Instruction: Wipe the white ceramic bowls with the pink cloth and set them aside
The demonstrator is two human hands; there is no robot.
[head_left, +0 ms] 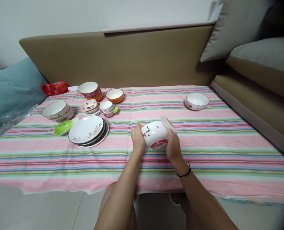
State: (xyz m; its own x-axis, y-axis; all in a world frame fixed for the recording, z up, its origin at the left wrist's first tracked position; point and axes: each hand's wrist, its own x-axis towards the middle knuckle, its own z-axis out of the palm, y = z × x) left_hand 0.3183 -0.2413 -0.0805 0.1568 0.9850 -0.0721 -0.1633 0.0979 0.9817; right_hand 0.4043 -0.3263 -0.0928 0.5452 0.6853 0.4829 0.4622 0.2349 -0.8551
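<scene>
A white bowl (153, 134) with red marks and a red foot ring is tipped on its side above the striped cloth. My left hand (138, 139) grips its left side. My right hand (173, 145) presses a pale cloth (168, 124) against the bowl's right side and rim. A black band sits on my right wrist.
The pink striped cloth (204, 153) covers a low surface. At left stand a stack of plates (88, 130), a green dish (64, 126), a large white bowl (57, 111), small stacked dishes (107, 108) and orange bowls (114, 95). Another white bowl (196, 101) sits at right. Cushions lie behind.
</scene>
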